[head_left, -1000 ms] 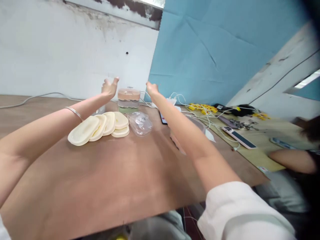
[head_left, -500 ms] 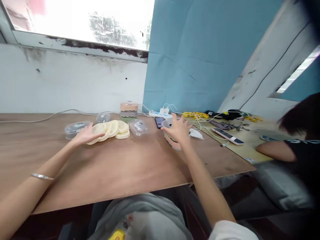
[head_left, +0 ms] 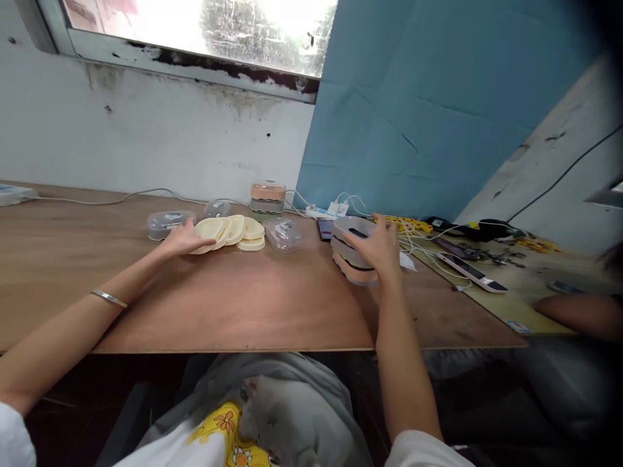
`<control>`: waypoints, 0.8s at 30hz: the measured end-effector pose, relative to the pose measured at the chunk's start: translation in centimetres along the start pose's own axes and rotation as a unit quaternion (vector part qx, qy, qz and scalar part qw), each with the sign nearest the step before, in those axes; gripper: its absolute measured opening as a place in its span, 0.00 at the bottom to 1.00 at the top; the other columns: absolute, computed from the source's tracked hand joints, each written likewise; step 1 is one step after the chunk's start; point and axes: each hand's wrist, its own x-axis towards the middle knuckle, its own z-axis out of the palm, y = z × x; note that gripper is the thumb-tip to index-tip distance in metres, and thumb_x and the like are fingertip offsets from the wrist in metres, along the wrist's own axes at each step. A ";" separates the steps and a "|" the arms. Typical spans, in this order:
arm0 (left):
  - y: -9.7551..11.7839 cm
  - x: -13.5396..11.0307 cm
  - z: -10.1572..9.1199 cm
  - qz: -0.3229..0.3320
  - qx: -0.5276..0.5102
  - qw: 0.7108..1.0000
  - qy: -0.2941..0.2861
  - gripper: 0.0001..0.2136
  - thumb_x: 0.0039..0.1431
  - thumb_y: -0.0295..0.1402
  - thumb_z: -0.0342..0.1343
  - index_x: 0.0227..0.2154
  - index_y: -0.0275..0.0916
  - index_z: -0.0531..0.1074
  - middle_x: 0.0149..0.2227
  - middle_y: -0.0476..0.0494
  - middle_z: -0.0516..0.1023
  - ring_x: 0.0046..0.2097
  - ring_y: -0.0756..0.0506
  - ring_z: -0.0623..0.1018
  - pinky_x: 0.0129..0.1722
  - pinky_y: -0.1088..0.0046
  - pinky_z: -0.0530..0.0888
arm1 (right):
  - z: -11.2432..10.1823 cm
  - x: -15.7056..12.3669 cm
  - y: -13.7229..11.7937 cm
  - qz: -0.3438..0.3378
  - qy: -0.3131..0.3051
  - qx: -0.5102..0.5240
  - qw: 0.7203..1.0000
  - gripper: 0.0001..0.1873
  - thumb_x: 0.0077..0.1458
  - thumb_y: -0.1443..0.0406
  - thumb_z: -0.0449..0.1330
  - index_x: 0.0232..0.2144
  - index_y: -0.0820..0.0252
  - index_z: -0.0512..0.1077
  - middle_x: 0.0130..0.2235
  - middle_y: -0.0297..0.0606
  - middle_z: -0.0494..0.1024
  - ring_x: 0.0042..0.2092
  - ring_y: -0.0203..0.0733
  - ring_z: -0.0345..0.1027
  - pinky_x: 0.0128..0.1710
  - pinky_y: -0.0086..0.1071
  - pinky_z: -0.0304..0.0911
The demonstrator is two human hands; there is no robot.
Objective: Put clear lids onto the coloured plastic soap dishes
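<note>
My left hand [head_left: 187, 239] rests at the left end of a row of overlapping cream oval pieces [head_left: 234, 228], thumb along their front edge and fingers apart. A clear oval box [head_left: 168, 224] sits just behind it. To the right, my right hand [head_left: 383, 250] spans the right end of a stack of oval containers [head_left: 353, 267], thumb at the front and fingers at the back. The stack's upper part is greyish and see-through, its lower part orange. Between the hands lies a clear plastic lid or box [head_left: 283, 235].
Behind stand a tiered orange, grey and green box [head_left: 267, 198] and a small clear box [head_left: 217, 208]. A phone [head_left: 325, 229], power strip [head_left: 318, 212] and white cables lie at the back. A long white device [head_left: 472, 272] rests on the adjoining table, beside a person's arm [head_left: 579, 314].
My view has turned slightly, shifting the scene right. My right hand has come down from a spread pose around the container stack's right end. My left hand stays by the cream pieces.
</note>
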 end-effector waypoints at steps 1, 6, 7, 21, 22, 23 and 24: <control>0.0 0.0 0.0 -0.013 0.000 1.000 -0.002 0.51 0.45 0.59 0.56 0.62 0.24 0.46 0.58 0.15 0.63 0.59 0.23 0.65 0.51 0.53 0.67 | 0.0 0.0 0.1 -0.014 0.047 0.029 0.998 0.43 0.44 0.51 0.64 0.58 0.64 0.57 0.54 0.56 0.60 0.58 0.62 0.57 0.55 0.52 0.56; 1.3 -1.0 -0.6 0.032 -0.004 0.996 0.086 0.50 0.48 0.56 0.55 0.64 0.27 0.43 0.57 0.22 0.65 0.60 0.23 0.61 0.54 0.50 0.63 | 1.1 -0.9 -0.6 -0.119 0.317 0.187 0.922 0.36 0.52 0.42 0.50 0.54 0.59 0.55 0.54 0.52 0.58 0.60 0.56 0.53 0.58 0.54 0.52; 1.9 -1.5 -0.6 0.081 -0.011 0.990 0.114 0.49 0.48 0.55 0.56 0.64 0.28 0.43 0.56 0.25 0.66 0.60 0.24 0.62 0.55 0.49 0.62 | 1.6 -1.3 -1.1 -0.139 0.319 0.226 0.910 0.36 0.52 0.40 0.47 0.54 0.58 0.55 0.54 0.52 0.59 0.60 0.56 0.53 0.57 0.54 0.52; 6.6 -8.5 3.9 0.380 -0.189 0.872 -0.242 0.42 0.43 0.48 0.64 0.60 0.37 0.55 0.60 0.32 0.60 0.62 0.31 0.60 0.60 0.51 0.60 | 4.3 -5.4 -5.2 -0.226 -0.453 0.352 0.788 0.37 0.50 0.49 0.61 0.58 0.53 0.55 0.53 0.42 0.67 0.56 0.47 0.63 0.56 0.42 0.58; 6.5 -8.2 3.8 0.375 -0.169 0.880 -0.239 0.43 0.42 0.49 0.64 0.60 0.37 0.56 0.60 0.32 0.60 0.63 0.30 0.58 0.60 0.49 0.60 | 4.3 -5.4 -5.2 -0.232 -0.466 0.347 0.780 0.38 0.50 0.50 0.62 0.58 0.54 0.55 0.54 0.43 0.67 0.56 0.47 0.62 0.56 0.42 0.58; 6.4 -7.9 3.7 0.377 -0.149 0.882 -0.239 0.43 0.41 0.50 0.65 0.60 0.38 0.58 0.60 0.32 0.61 0.63 0.29 0.57 0.60 0.48 0.59 | 4.2 -5.5 -5.3 -0.243 -0.472 0.338 0.777 0.38 0.49 0.51 0.63 0.58 0.55 0.56 0.55 0.43 0.66 0.57 0.47 0.62 0.56 0.42 0.57; 6.4 -7.7 3.6 0.386 -0.129 0.882 -0.240 0.42 0.42 0.51 0.64 0.59 0.39 0.59 0.61 0.34 0.61 0.64 0.28 0.56 0.61 0.48 0.57 | 3.9 -5.7 -5.4 -0.258 -0.473 0.323 0.778 0.37 0.49 0.52 0.64 0.58 0.55 0.57 0.56 0.43 0.65 0.58 0.48 0.61 0.57 0.42 0.56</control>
